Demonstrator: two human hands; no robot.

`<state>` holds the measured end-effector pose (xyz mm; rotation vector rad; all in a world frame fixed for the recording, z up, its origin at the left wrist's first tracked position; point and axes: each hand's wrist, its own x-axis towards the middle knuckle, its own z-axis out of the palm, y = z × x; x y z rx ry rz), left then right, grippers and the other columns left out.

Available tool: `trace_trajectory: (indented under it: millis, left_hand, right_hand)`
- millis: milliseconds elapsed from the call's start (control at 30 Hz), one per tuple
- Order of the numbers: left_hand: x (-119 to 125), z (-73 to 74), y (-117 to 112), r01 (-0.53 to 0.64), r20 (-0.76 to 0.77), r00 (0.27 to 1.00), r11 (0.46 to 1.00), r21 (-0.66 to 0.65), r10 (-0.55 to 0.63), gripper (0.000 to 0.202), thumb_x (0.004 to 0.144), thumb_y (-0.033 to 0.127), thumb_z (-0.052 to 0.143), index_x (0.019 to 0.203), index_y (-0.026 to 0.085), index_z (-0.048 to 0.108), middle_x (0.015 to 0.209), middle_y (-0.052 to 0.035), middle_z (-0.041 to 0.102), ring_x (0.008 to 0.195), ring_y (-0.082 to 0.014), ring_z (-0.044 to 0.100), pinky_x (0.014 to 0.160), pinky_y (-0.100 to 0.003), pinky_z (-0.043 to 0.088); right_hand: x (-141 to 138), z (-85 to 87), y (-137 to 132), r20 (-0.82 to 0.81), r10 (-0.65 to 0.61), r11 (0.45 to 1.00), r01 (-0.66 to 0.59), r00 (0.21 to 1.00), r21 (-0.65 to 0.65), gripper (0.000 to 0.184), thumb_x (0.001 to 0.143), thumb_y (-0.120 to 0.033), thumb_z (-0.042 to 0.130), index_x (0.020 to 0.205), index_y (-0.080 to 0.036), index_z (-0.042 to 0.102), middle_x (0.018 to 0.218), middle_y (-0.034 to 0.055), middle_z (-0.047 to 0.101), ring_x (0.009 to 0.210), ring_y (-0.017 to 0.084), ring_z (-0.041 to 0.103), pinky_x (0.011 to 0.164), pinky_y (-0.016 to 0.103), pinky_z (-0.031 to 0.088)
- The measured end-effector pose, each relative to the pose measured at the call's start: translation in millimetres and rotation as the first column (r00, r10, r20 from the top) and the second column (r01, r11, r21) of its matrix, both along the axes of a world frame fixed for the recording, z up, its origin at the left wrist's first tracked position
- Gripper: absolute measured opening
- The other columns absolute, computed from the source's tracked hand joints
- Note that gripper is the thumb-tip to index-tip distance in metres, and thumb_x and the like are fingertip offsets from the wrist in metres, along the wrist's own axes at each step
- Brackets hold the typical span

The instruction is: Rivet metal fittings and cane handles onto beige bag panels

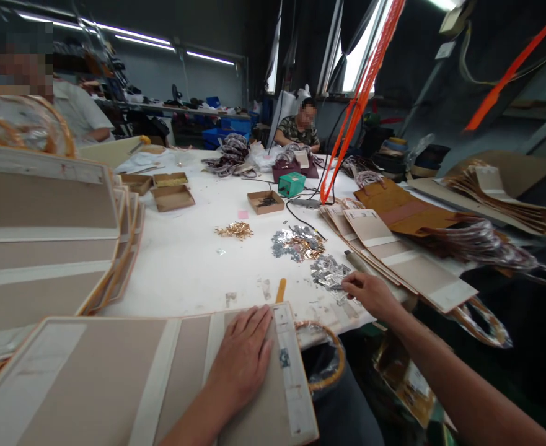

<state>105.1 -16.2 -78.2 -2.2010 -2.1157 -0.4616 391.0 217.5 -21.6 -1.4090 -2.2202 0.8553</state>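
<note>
My left hand (242,356) lies flat, fingers stretched out, on a beige bag panel (110,365) with white strips across it. That panel rests at the table's near edge and partly over my lap. At its right end sits a small dark metal fitting (284,357) on a white strip, and a plastic-wrapped tan handle (335,365) loops out beyond. My right hand (370,294) is at the edge of a pile of small silver metal plates (329,271), its thumb and fingers pinched together. What is between those fingertips is too small to make out.
Mixed silver and gold pieces (298,243) and gold-coloured pieces (233,230) lie farther back. A yellow-handled tool (281,290) is beside the panel. Bag panels are stacked at left (44,248) and right (393,254). Open boxes (173,198) and a green device (292,184) stand behind. Two people sit beyond.
</note>
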Motion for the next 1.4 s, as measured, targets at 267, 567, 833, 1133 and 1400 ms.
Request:
trace_trajectory:
  millis: [267, 567, 833, 1133, 1400]
  left_hand:
    - [5, 7.3, -5, -0.018, 0.074, 0.997, 0.998, -0.066, 0.023, 0.057, 0.107, 0.041, 0.034, 0.162, 0.025, 0.033, 0.168, 0.0039, 0.034, 0.154, -0.0221, 0.030, 0.131, -0.050, 0.028]
    - [7, 8.9, -6, -0.035, 0.111, 0.993, 0.991, -0.127, 0.050, 0.060, 0.105, 0.042, 0.036, 0.162, 0.021, 0.034, 0.169, -0.0003, 0.031, 0.156, -0.0242, 0.030, 0.132, -0.052, 0.027]
    - [6, 8.6, -8, -0.033, 0.114, 0.992, 0.994, -0.104, 0.045, 0.060, 0.105, 0.041, 0.036, 0.161, 0.020, 0.034, 0.168, -0.0013, 0.032, 0.155, -0.0244, 0.031, 0.131, -0.053, 0.029]
    - [8, 13.8, -10, -0.048, 0.126, 0.990, 0.987, -0.151, 0.067, 0.061, 0.105, 0.041, 0.037, 0.162, 0.022, 0.032, 0.170, 0.0002, 0.029, 0.156, -0.0245, 0.029, 0.132, -0.053, 0.028]
    - [10, 17.1, -11, -0.047, 0.120, 0.991, 0.991, -0.128, 0.063, 0.060, 0.105, 0.040, 0.039, 0.161, 0.021, 0.034, 0.169, -0.0009, 0.032, 0.155, -0.0242, 0.031, 0.132, -0.053, 0.029]
  right_hand:
    - [-115, -10.3, -86, -0.289, 0.239, 0.934, -0.301, 0.927, -0.194, 0.020, 0.084, -0.032, 0.064, 0.093, -0.016, 0.072, 0.079, 0.0012, 0.070, 0.071, 0.014, 0.063, 0.066, 0.024, 0.046]
    - [-125, -12.3, -89, -0.140, 0.270, 0.948, -0.289, 0.953, -0.135, 0.013, 0.086, -0.024, 0.065, 0.091, -0.017, 0.075, 0.082, 0.0003, 0.072, 0.076, 0.014, 0.064, 0.071, 0.025, 0.044]
    - [-129, -6.9, -97, 0.150, 0.290, 0.952, -0.300, 0.945, 0.052, 0.011, 0.090, -0.026, 0.062, 0.091, -0.021, 0.072, 0.089, 0.0014, 0.072, 0.083, 0.016, 0.062, 0.073, 0.027, 0.036]
    - [-125, -13.5, -94, -0.180, 0.278, 0.941, -0.305, 0.944, -0.145, 0.019, 0.086, -0.028, 0.059, 0.092, -0.017, 0.074, 0.081, 0.0020, 0.071, 0.076, 0.016, 0.062, 0.071, 0.025, 0.043]
    - [-120, -12.1, -89, -0.219, 0.261, 0.935, -0.302, 0.940, -0.183, 0.023, 0.085, -0.028, 0.059, 0.098, -0.016, 0.073, 0.077, 0.0012, 0.069, 0.069, 0.015, 0.060, 0.066, 0.025, 0.043]
